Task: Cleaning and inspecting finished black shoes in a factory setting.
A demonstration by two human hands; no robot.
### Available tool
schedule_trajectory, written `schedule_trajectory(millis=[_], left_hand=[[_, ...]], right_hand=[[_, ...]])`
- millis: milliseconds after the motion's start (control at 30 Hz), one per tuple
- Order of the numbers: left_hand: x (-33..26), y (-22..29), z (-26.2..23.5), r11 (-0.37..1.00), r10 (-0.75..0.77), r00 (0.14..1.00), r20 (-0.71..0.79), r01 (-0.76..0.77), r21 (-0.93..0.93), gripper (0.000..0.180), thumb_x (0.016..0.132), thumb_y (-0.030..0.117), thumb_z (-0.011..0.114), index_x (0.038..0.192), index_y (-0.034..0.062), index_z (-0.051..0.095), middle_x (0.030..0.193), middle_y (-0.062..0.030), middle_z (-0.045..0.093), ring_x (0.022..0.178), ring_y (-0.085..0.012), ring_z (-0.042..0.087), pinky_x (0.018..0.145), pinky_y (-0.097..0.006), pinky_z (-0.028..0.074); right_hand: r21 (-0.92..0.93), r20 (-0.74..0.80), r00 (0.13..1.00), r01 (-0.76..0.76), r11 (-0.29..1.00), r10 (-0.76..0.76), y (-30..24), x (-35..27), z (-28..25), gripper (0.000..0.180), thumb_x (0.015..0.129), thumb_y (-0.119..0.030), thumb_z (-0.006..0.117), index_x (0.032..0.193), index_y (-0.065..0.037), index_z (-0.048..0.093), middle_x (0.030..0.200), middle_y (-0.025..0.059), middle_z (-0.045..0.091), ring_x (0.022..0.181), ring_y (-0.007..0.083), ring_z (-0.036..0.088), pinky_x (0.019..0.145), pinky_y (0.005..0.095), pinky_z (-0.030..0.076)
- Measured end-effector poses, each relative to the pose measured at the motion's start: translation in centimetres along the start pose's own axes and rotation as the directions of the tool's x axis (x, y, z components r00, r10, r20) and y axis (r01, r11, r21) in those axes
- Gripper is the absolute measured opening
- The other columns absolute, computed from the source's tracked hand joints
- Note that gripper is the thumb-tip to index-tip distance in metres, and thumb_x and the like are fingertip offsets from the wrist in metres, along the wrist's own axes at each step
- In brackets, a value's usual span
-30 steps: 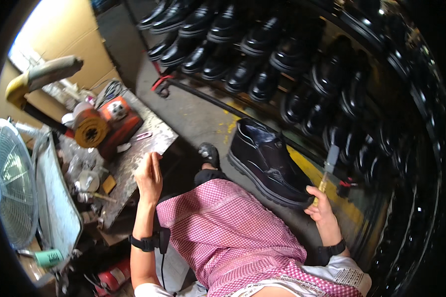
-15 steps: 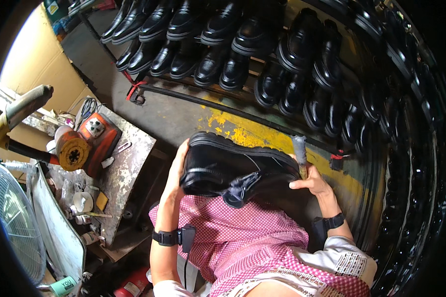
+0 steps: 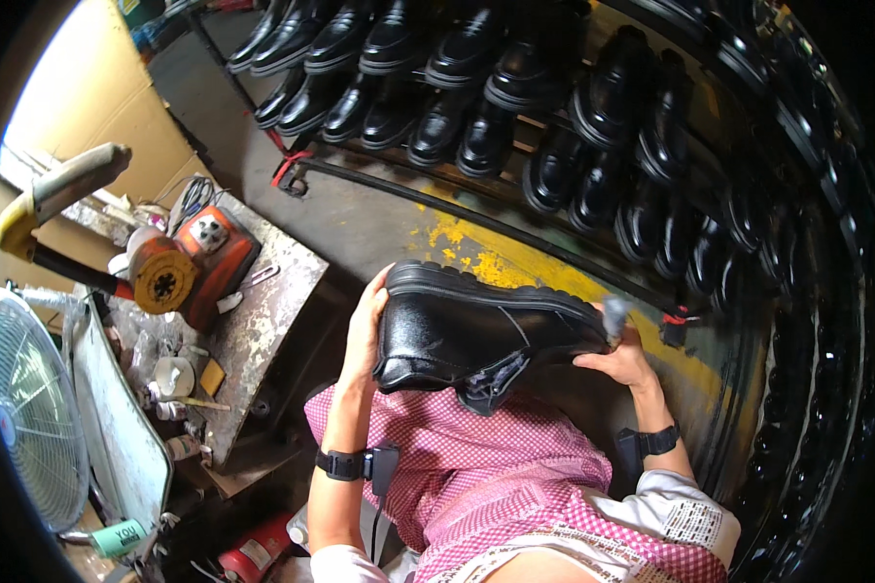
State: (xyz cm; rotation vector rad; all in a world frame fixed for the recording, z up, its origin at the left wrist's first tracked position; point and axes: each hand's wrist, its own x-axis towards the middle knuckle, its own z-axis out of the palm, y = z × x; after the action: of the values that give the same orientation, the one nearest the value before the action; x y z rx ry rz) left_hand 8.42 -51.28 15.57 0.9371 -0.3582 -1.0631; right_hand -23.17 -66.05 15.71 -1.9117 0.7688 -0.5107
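A black leather shoe [image 3: 476,335] with a thick ridged sole lies on its side over my lap, above a pink checked cloth [image 3: 486,466]. My left hand [image 3: 365,325] grips the shoe's left end, fingers curled over the sole. My right hand [image 3: 620,358] sits at the shoe's right end and holds a small brush [image 3: 616,316] against the leather; its bristle end looks blurred. Both wrists wear black bands.
A rack [image 3: 515,209] of several black shoes runs across the back and curves down the right. On my left stands a stained small workbench [image 3: 262,321] with an orange power tool [image 3: 190,267], jars and scraps. A fan [image 3: 24,408] is at the far left. Yellow-stained floor [image 3: 515,262] lies ahead.
My left hand came off the workbench and took hold of the shoe. The shoe came up from the floor onto my lap and turned on its side. The brush went to its right end.
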Motion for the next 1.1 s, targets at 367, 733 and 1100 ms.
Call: schedule_trajectory(millis=[367, 733, 1100], left_hand=[[-5.1, -0.3, 2.3, 0.492, 0.611, 0.790, 0.061, -0.439, 0.752, 0.006, 0.082, 0.001, 0.056, 0.087, 0.0012, 0.052, 0.075, -0.0014, 0.051, 0.058, -0.0064, 0.048, 0.052, -0.019, 0.041], [-3.9, -2.7, 6.5, -0.098, 0.504, 0.858, 0.103, -0.062, 0.993, 0.041, 0.073, 0.039, 0.064, 0.075, 0.0019, 0.047, 0.072, -0.0125, 0.048, 0.064, -0.0268, 0.053, 0.053, -0.034, 0.044], [-4.2, -1.7, 4.9, -0.040, 0.445, 0.883, 0.150, -0.147, 0.988, 0.032, 0.074, 0.028, 0.064, 0.074, 0.0013, 0.046, 0.067, -0.0144, 0.049, 0.064, -0.0286, 0.055, 0.055, -0.036, 0.045]], right_hand=[[-0.315, -0.254, 0.932, 0.175, 0.933, -0.260, -4.2, 0.9, 3.0, 0.064, 0.060, -0.008, 0.078, 0.114, 0.005, 0.046, 0.093, 0.0143, 0.063, 0.081, 0.0188, 0.062, 0.072, 0.0283, 0.049], [-0.533, -0.213, 0.860, 0.296, 0.793, -0.464, -6.3, 0.9, 5.4, 0.058, 0.061, -0.014, 0.078, 0.108, 0.006, 0.051, 0.090, 0.0176, 0.063, 0.079, 0.0293, 0.064, 0.070, 0.0330, 0.051], [-0.418, -0.201, 0.919, 0.234, 0.878, -0.341, -6.7, 2.3, 7.3, 0.055, 0.063, -0.013, 0.077, 0.109, 0.003, 0.053, 0.092, 0.0153, 0.063, 0.084, 0.0247, 0.064, 0.072, 0.0320, 0.049]])
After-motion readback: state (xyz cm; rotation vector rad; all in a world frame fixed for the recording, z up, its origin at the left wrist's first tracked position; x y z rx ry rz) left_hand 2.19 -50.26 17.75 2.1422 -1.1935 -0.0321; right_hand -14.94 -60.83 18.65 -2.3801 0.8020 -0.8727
